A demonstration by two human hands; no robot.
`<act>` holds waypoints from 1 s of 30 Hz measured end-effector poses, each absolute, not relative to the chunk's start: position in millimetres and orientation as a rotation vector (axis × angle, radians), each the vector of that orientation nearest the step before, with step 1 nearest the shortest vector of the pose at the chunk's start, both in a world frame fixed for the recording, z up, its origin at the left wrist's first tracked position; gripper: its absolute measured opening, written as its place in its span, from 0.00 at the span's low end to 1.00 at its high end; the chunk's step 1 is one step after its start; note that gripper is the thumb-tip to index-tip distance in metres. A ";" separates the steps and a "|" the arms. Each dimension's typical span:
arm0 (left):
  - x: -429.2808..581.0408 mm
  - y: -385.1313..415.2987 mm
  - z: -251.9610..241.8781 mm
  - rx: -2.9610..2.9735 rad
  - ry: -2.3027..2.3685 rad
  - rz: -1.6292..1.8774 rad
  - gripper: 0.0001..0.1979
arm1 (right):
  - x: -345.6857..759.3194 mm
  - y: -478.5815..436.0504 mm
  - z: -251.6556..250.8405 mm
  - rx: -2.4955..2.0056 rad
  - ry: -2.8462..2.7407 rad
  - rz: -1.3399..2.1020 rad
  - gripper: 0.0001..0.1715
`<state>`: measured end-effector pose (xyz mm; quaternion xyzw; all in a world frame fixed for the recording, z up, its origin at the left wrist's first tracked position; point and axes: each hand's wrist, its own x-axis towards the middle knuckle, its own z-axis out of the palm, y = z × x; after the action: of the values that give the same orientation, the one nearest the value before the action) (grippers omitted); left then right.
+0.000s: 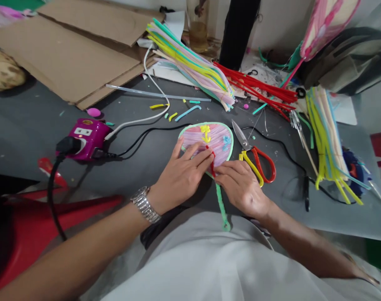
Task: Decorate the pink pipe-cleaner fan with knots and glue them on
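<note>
A small fan-shaped craft piece (205, 144) of pink and lilac strands, rimmed in mint green, lies under my hands. It has a yellow anchor shape and a blue motif on its face, and a green pipe-cleaner handle (222, 209) runs toward me. My left hand (185, 167) presses on its lower left, fingers spread over the pink. My right hand (240, 184) sits at the lower right edge, fingertips on a short red pipe-cleaner piece (212, 164). Both hands' fingers meet around that red piece, and its lower end is partly hidden.
Red-and-yellow-handled scissors (253, 159) lie just right of the fan. Bundles of coloured pipe cleaners (190, 62) lie at the back and right, with a magenta glue device (85, 138) and black cords at left. Cardboard sheets (67, 54) cover the back left of the dark table.
</note>
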<state>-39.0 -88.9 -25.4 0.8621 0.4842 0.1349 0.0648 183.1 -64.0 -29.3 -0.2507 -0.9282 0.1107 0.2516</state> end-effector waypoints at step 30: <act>-18.4 -95.1 -28.7 2.292 1.681 0.713 0.09 | 191.1 -72.1 -20.8 -0.762 -2.664 0.304 0.13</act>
<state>-18.4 -95.1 -28.7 0.7777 0.5706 0.2421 0.1055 191.1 -72.1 -20.8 -0.2692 -0.9407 0.1075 0.1762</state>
